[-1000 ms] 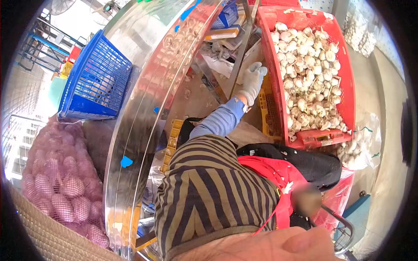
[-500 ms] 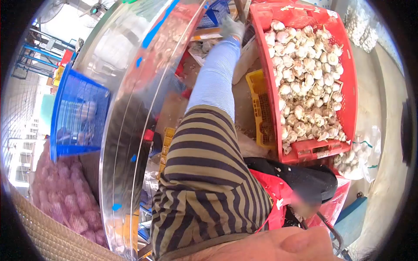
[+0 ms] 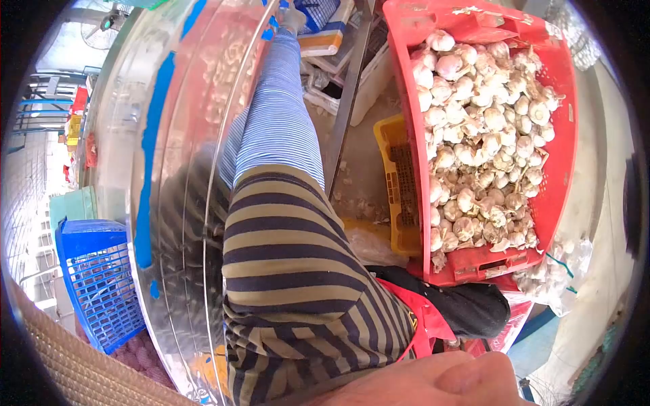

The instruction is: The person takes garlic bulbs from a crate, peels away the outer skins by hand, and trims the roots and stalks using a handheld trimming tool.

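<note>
My left hand (image 3: 292, 21), in a pale glove, is at the top of the view, by the far rim of a shiny metal surface (image 3: 183, 169) marked with blue patches. Its fingers are small and partly hidden, so whether they hold anything cannot be made out. The arm is stretched out in a blue-and-white striped sleeve. Just right of the hand is a blue basket (image 3: 318, 15). A red crate (image 3: 560, 169) of garlic bulbs (image 3: 484, 135) lies to the right of the arm. My right hand is not in view.
Another blue basket (image 3: 105, 291) stands at the left, above a purple net sack (image 3: 141, 358). A yellow crate (image 3: 393, 183) sits beside the red crate. A metal bar (image 3: 349, 88) runs down near the arm. A bag of garlic (image 3: 558, 274) lies at the lower right.
My left hand has moved up and left, from beside the red crate to the metal rim, as the arm stretched out. The view has shifted, so the left basket appears lower.
</note>
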`<state>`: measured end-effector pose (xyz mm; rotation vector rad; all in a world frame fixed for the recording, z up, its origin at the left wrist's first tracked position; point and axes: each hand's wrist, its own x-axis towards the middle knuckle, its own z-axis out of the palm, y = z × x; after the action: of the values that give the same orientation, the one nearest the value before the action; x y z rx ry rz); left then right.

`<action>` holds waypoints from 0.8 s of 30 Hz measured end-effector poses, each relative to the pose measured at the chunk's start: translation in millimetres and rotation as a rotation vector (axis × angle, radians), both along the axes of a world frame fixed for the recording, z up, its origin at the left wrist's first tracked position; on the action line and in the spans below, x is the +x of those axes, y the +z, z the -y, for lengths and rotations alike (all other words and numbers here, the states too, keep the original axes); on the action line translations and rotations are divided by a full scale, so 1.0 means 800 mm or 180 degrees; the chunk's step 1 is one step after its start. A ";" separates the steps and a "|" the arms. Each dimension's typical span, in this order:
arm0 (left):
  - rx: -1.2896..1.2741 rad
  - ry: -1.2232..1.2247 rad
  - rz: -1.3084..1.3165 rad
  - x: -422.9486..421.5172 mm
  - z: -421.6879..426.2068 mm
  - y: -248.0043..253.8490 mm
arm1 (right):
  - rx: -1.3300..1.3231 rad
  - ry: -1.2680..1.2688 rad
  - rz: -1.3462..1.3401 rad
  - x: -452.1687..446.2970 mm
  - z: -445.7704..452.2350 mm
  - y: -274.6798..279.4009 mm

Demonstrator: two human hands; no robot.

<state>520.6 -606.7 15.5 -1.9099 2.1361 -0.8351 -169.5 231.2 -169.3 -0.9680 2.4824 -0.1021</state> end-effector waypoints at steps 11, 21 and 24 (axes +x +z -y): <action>-0.0754 -0.0355 0.1330 0.081 0.009 -0.080 | 0.0053 0.0197 0.0079 -0.009 0.023 0.014; -0.0591 -0.0104 0.0169 0.002 0.029 -0.015 | -0.0172 -0.0235 -0.0059 0.020 -0.005 0.042; -0.0584 -0.0033 -0.0007 -0.011 0.042 -0.005 | -0.0039 -0.0350 -0.0198 0.023 -0.053 0.059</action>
<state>511.8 -640.5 11.7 -1.9856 2.1390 -1.0651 -150.7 273.5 -122.3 -0.8514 2.5946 -0.1244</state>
